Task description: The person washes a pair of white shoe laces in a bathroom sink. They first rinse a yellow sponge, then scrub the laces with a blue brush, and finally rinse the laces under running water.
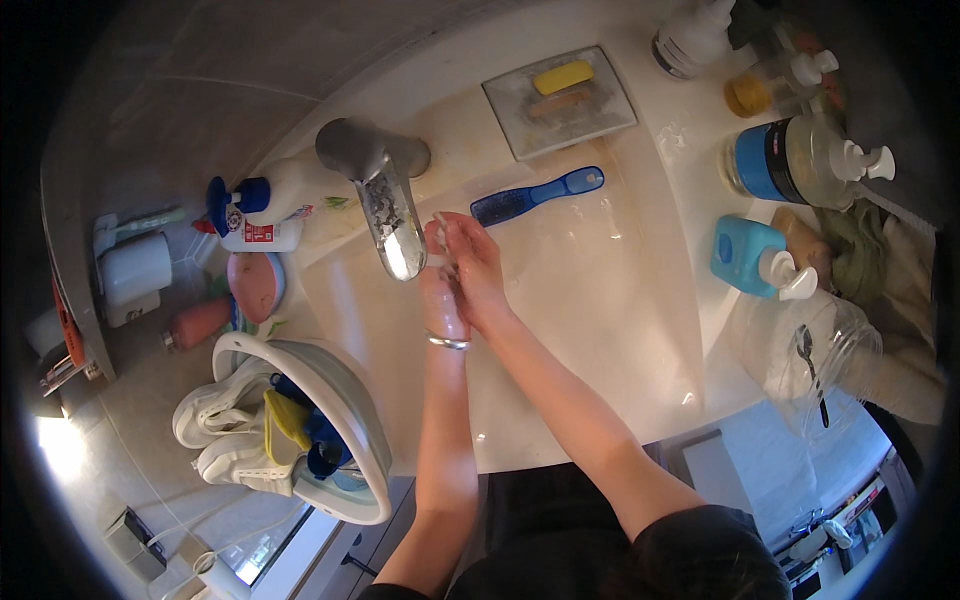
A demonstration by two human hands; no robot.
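Observation:
My left hand (445, 300), with a silver bangle at its wrist, is under the spout of the chrome faucet (390, 217). My right hand (476, 262) is pressed against it, fingers curled, and both look wet. Water shows between the hands; whether either holds anything small is hidden. Just beyond my right fingers, a blue-handled brush or foot file (536, 196) lies in the pale sink basin (585, 322). A grey soap tray (517, 127) on the sink's back ledge carries a yellow bar (564, 77).
At left, a white tub (349, 420) holds white shoes (247, 465) and blue and yellow items. Pump bottles, including a turquoise one (746, 255), line the right ledge near a clear plastic jar (802, 360). More bottles and a pink dish (255, 286) stand left of the faucet.

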